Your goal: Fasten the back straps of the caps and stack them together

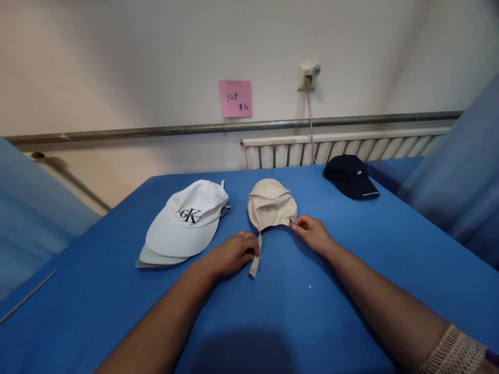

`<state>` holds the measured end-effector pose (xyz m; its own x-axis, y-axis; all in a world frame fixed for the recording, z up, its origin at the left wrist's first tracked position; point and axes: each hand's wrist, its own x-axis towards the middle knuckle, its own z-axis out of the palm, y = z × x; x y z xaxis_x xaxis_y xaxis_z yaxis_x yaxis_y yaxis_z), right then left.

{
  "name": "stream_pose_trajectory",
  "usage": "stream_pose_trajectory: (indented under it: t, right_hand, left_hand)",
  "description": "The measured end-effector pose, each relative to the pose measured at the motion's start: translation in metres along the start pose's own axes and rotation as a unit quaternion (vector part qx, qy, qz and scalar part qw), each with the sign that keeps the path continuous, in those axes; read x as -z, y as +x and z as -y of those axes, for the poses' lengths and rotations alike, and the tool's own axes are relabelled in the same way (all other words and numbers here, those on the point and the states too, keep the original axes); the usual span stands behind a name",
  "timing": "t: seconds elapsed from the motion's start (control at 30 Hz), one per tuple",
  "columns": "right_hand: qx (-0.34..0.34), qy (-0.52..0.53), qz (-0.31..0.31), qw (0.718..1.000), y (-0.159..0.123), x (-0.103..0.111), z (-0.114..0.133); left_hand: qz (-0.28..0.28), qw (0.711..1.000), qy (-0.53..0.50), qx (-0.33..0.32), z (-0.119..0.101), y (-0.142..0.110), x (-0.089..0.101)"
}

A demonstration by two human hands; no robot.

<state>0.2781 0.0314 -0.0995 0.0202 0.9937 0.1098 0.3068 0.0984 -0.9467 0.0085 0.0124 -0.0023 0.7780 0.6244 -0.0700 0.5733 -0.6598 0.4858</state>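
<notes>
Beige cap (273,209) lies creased, its strap (254,266) undone.

I can make out a beige cloth cap (272,208), creased and slack, lying near the middle of the table's (117,228) far edge, its curved back opening facing the near edge. Its strap (254,266) is undone, trailing from the opening's left end toward that near edge.
</notes>
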Motion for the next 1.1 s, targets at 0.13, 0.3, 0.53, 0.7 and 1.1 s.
stream_pose_trajectory:
  t: [0.13,0.3,0.53,0.7,1.1]
  right_hand:
    - [-0.004,0.006,0.008,1.0,0.001,-0.001,-0.004]
    - [0.0,0.005,0.007,1.0,0.001,-0.001,-0.004]
    - [0.003,0.012,0.006,1.0,0.0,-0.001,0.002]
    - [-0.006,0.095,-0.009,0.995,-0.004,-0.009,0.015]
    - [-0.112,0.343,0.098,0.927,-0.022,-0.01,0.046]
  left_hand:
    - [-0.024,0.999,-0.025,-0.029,-0.004,0.001,0.001]
    - [-0.122,0.981,-0.148,-0.01,-0.006,0.0,0.008]
    - [-0.306,0.854,-0.413,0.078,0.007,0.001,0.011]
    - [-0.313,0.847,-0.416,0.109,-0.002,0.016,-0.009]
    - [-0.26,0.876,-0.39,0.118,-0.009,0.043,-0.049]
